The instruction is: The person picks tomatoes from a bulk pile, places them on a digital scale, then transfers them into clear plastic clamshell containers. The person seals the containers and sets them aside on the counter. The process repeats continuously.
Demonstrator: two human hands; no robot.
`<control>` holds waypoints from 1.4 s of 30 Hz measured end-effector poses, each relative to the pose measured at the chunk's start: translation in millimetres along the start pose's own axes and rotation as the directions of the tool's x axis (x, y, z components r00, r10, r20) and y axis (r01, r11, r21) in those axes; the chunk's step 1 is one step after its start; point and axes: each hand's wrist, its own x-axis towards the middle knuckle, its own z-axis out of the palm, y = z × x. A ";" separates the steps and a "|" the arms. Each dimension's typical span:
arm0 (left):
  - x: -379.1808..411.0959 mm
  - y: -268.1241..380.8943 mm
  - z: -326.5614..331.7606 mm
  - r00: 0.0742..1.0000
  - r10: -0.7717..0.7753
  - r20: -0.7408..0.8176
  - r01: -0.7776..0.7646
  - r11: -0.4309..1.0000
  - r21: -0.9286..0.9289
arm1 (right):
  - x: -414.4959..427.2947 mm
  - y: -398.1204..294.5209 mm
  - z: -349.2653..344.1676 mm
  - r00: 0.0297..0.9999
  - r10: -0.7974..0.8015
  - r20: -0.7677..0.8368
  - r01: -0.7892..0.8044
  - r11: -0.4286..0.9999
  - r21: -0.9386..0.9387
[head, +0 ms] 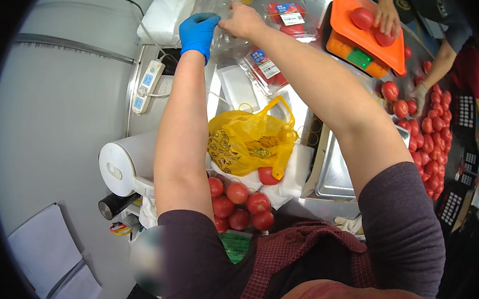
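Both arms reach to the far side of the table. My left hand (199, 33), in a blue glove, has its fingers bent near the edge of a clear plastic clamshell box (222, 40). My bare right hand (241, 20) meets it there, fingertips close to the glove; what either pinches is too small to tell. Right of them lies a closed clear box of tomatoes (291, 19) with a label and a rubber band. Another labelled tomato box (265, 69) lies below my right forearm. A yellow plastic bag (251, 140) with rubber bands inside lies between my arms.
A co-worker's hand (387, 20) rests on a tomato on an orange scale (341, 42). Many tomatoes (434, 139) lie at right, several more (238, 206) near my body. A power strip (149, 86), white kettle-like container (122, 167) and metal tray (336, 175) stand around.
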 end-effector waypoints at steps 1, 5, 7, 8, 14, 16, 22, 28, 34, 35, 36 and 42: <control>-2.1 1.3 -0.8 0.999 0.019 0.036 -0.017 0.999 -0.045 | 3.9 -0.2 2.0 1.000 0.027 -0.005 -0.027 0.999 -0.045; -7.0 20.4 -3.4 0.974 0.151 -0.171 -0.156 0.988 -0.018 | 26.6 18.4 4.6 0.974 0.193 0.117 -0.192 0.981 -0.021; -12.7 35.0 -14.8 0.927 0.177 -0.330 -0.225 0.968 -0.114 | 32.3 23.1 -7.8 0.953 0.228 0.201 -0.235 0.972 0.012; -16.9 39.9 -17.1 0.931 0.193 -0.309 -0.239 0.963 -0.120 | 33.2 25.7 -14.3 0.939 0.248 0.237 -0.262 0.965 0.028; -68.4 69.0 -17.8 0.935 0.309 -0.176 -0.287 0.948 0.139 | -0.2 30.1 -41.0 0.626 -0.228 -0.745 0.289 0.956 -0.050; -95.2 68.1 -19.4 0.904 0.400 -0.151 -0.347 0.893 0.287 | -28.5 -5.4 -82.7 0.365 -0.442 -0.820 0.468 0.848 -0.249; -139.2 78.8 -44.5 0.686 0.727 -0.020 -0.637 0.615 0.465 | -124.2 24.7 -173.5 0.668 -0.742 0.057 0.653 0.547 -0.524; -189.3 96.2 -64.7 0.715 0.681 0.154 -0.673 0.613 0.413 | -223.7 19.6 -163.2 0.822 -0.545 0.164 0.568 0.803 -0.179; -231.4 124.6 -90.7 0.692 0.652 0.310 -0.718 0.579 0.386 | -271.7 6.4 -153.3 0.866 -0.499 -0.030 0.476 0.842 -0.254; -240.2 130.1 -94.3 0.698 0.643 0.315 -0.715 0.598 0.362 | -278.5 5.6 -154.4 0.857 -0.516 0.004 0.498 0.825 -0.266; -249.2 132.9 -98.5 0.683 0.655 0.323 -0.723 0.544 0.426 | -283.3 6.3 -154.2 0.833 -0.551 0.048 0.547 0.810 -0.209; -275.6 126.3 -92.4 0.722 0.671 0.170 -0.683 0.652 0.330 | -312.3 13.2 -127.2 0.823 -0.485 0.297 0.410 0.868 0.281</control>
